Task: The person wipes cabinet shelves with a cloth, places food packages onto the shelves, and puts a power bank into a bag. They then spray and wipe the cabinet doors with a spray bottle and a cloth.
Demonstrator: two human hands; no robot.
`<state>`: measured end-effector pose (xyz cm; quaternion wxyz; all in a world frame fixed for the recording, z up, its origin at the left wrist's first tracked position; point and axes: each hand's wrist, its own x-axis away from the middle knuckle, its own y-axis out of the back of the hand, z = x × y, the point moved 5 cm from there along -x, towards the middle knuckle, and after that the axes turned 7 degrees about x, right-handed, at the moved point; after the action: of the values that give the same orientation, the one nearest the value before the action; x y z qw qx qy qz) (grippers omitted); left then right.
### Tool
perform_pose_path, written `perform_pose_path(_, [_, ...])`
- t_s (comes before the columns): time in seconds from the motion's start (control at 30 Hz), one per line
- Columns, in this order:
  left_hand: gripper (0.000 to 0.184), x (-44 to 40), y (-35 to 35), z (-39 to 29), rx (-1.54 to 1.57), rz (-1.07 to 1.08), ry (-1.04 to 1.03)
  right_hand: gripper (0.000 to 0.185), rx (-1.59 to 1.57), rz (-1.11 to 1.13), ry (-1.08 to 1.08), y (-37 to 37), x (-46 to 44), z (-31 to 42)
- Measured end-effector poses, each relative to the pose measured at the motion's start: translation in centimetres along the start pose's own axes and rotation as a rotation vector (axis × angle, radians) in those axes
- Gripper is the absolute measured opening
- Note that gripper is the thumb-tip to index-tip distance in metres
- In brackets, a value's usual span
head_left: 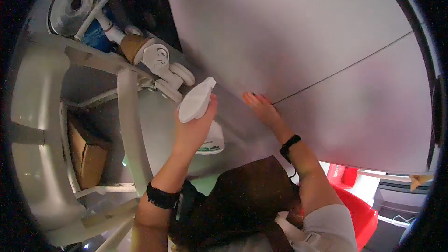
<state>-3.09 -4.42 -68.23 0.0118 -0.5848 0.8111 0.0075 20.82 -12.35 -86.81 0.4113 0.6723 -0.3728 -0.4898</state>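
Note:
A white spray bottle [197,101] is in my left hand [192,130]. My fingers wrap round its neck just under the trigger head, and the nozzle points up and to the right. Its lower body, with a green-marked label, shows below my wrist. My right hand [262,109] lies with fingers stretched out near the seam of a large pale panel [298,51]. It holds nothing; whether the whole palm touches the surface I cannot tell. Both wrists carry black bands.
To the left stands a white frame [128,112] with a cardboard box [88,156] inside. White caster wheels [175,84] and a round metal disc [77,4] are at the upper left. A red chair [357,212] is at the lower right.

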Motion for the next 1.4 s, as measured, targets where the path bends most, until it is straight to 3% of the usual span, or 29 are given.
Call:
perform_pose_path(0.07, [0.016, -0.1, -0.5, 0.3, 0.047, 0.038, 0.012, 0.067, 0.559, 0.214, 0.2, -1.9, 2.8, -0.2])
perform_pose_path(0.13, [0.016, -0.6, -1.0, 0.7, 0.138, 0.072, 0.046, 0.053, 0.079, 0.416, -0.202, 12.9, -2.6, -1.6])
perform_pose_path(0.2, [0.016, -0.6, -1.4, -0.2, 0.114, 0.125, 0.022, 0.038, 0.32, -0.012, -0.204, 21.9, -3.0, -5.1])
perform_pose_path(0.23, [0.017, -0.7, -2.0, -0.7, 0.078, 0.154, -0.021, 0.039, 0.652, -0.311, -0.155, 26.2, -1.6, -7.2])
perform_pose_path(0.27, [0.017, -0.7, -2.6, -0.8, 0.089, 0.177, -0.027, 0.042, 1.19, -0.187, -0.337, 31.2, -3.3, -8.4])
perform_pose_path(0.3, [0.017, -0.7, -2.9, -0.7, 0.061, 0.182, -0.019, 0.044, 1.064, -0.407, -0.36, 37.1, -4.9, -8.0])
perform_pose_path(0.33, [0.018, -0.6, -3.2, -0.6, 0.032, 0.187, -0.012, 0.044, 1.088, -0.403, -0.37, 37.1, -4.8, -8.3])
perform_pose_path(0.4, [0.019, -0.3, -2.5, 0.4, 0.085, 0.227, -0.013, 0.05, 1.056, -0.744, -0.228, 35.5, -4.5, -6.5])
perform_pose_path(0.47, [0.019, -0.4, -2.6, 1.3, 0.109, 0.251, 0.003, 0.023, 0.59, -0.228, -0.618, 25.8, -5.0, -4.4])
perform_pose_path(0.5, [0.019, -0.4, -2.7, 1.7, 0.125, 0.24, 0.013, 0.022, 0.557, -0.073, -0.37, 15.3, -1.5, -4.2])
perform_pose_path(0.53, [0.018, -0.3, -3.4, 1.5, 0.139, 0.228, 0.023, 0.038, 0.616, -0.103, -0.205, 9.4, 1.7, -2.7])
perform_pose_path(0.57, [0.018, -0.3, -3.5, 1.1, 0.134, 0.224, 0.02, 0.059, 0.673, -0.13, -0.028, 5.8, 3.7, -0.7])
perform_pose_path(0.6, [0.018, 0.1, -3.3, 0.3, 0.095, 0.229, 0.016, 0.059, 0.665, -0.132, -0.032, 4.9, 4.9, -0.3])
perform_pose_path(0.67, [0.018, 0.4, -3.0, -0.3, 0.057, 0.233, 0.017, 0.062, 0.764, 0.344, 0.272, 1.9, 6.7, 0.4])
perform_pose_path(0.7, [0.018, 0.5, -3.0, -0.2, 0.097, 0.225, 0.056, 0.062, 0.764, 0.348, 0.275, 4.3, 5.7, 0.2])
perform_pose_path(0.77, [0.019, 0.3, -3.0, -0.7, 0.152, 0.229, 0.086, 0.037, 0.239, 0.332, 0.066, 11.8, 2.9, -2.0])
perform_pose_path(0.83, [0.022, 0.0, -3.3, -1.1, 0.023, 0.223, 0.053, 0.047, 0.584, -0.013, 0.058, 21.0, 0.0, -4.6])
perform_pose_path(0.9, [0.022, -0.4, -4.6, -2.9, 0.056, 0.235, -0.007, 0.04, 0.827, -0.424, -0.074, 31.4, -4.5, -6.3])
perform_pose_path(0.97, [0.023, -0.4, -5.8, -4.6, 0.061, 0.259, -0.062, 0.04, 0.769, -0.54, -0.067, 36.8, -9.6, -6.6])
perform_pose_path(1.03, [0.024, 0.0, -7.4, -6.7, -0.011, 0.325, -0.182, 0.043, 0.753, -0.515, 0.117, 37.9, -13.7, -6.4])
perform_pose_path(1.07, [0.024, 0.1, -8.4, -7.9, -0.011, 0.367, -0.207, 0.043, 0.79, -0.513, 0.083, 38.6, -14.1, -7.1])
perform_pose_path(1.13, [0.028, 0.3, -9.3, -9.9, 0.148, 0.426, -0.267, 0.045, 0.729, -0.519, 0.212, 39.2, -13.8, -7.2])
perform_pose_path(1.2, [0.033, 0.4, -9.1, -10.2, 0.348, 0.429, -0.186, 0.043, 0.602, -0.439, -0.01, 43.0, -8.3, -9.1])
perform_pose_path(1.23, [0.032, 0.1, -8.8, -10.2, 0.352, 0.453, -0.217, 0.046, 0.46, -0.311, -0.288, 44.6, -3.2, -11.0])
perform_pose_path(1.27, [0.031, -0.1, -8.6, -10.2, 0.359, 0.468, -0.254, 0.048, 0.981, -0.349, -0.414, 45.2, 2.7, -12.8])
perform_pose_path(1.3, [0.031, -0.2, -8.2, -10.5, 0.375, 0.465, -0.256, 0.048, 1.161, -0.449, -0.337, 47.8, 5.6, -11.3])
perform_pose_path(1.33, [0.031, -0.3, -8.3, -10.8, 0.29, 0.511, -0.167, 0.044, 1.204, -0.327, -0.642, 49.0, 10.1, -12.3])
perform_pose_path(1.4, [0.03, -0.2, -8.7, -11.5, 0.217, 0.539, -0.097, 0.039, 1.324, -0.654, -0.654, 49.3, 12.0, -11.6])
